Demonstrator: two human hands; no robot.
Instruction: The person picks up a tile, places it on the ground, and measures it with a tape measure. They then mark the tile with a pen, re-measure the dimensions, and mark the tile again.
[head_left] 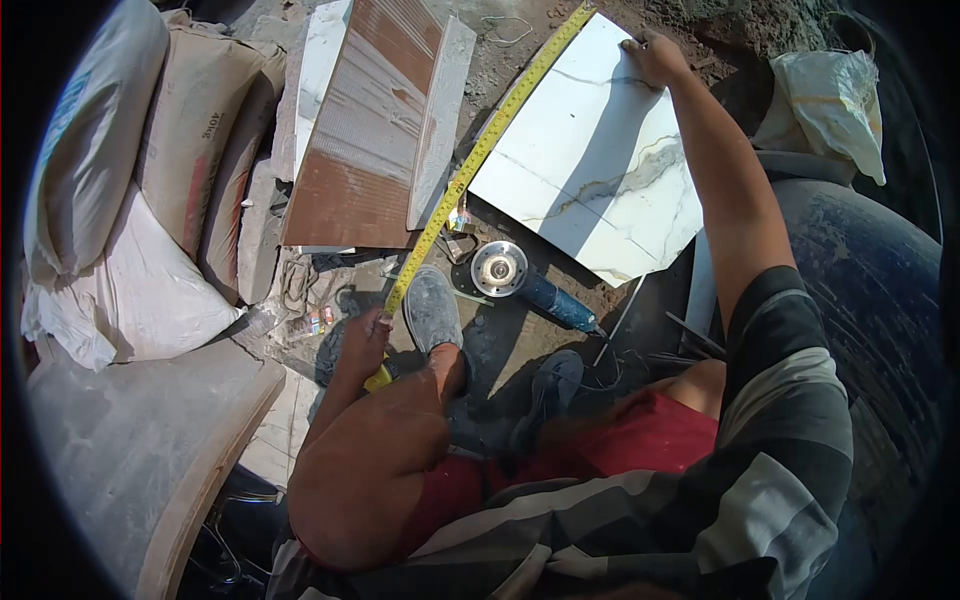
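My left hand (362,345) is closed around a tape measure, whose yellow case shows just below the fingers. Its yellow blade (487,142) stretches up and to the right, along the left edge of a white marble-patterned tile (590,150), as far as the tile's top corner. A pencil-like line crosses the tile. At the tile's upper right edge, my right hand (657,60) grips it with curled fingers; the thumb's hold underneath is hidden. Just below the tile, an angle grinder (545,287) with a round disc lies on the ground beside my shoe.
Brown-backed tiles (365,125) lean at the upper left. Stacked cement bags (195,130) stand further left, above a grey slab (150,440). A large dark rounded container (850,260) sits on the right, with a white plastic sack (835,105) behind it. A thin cable trails near the grinder.
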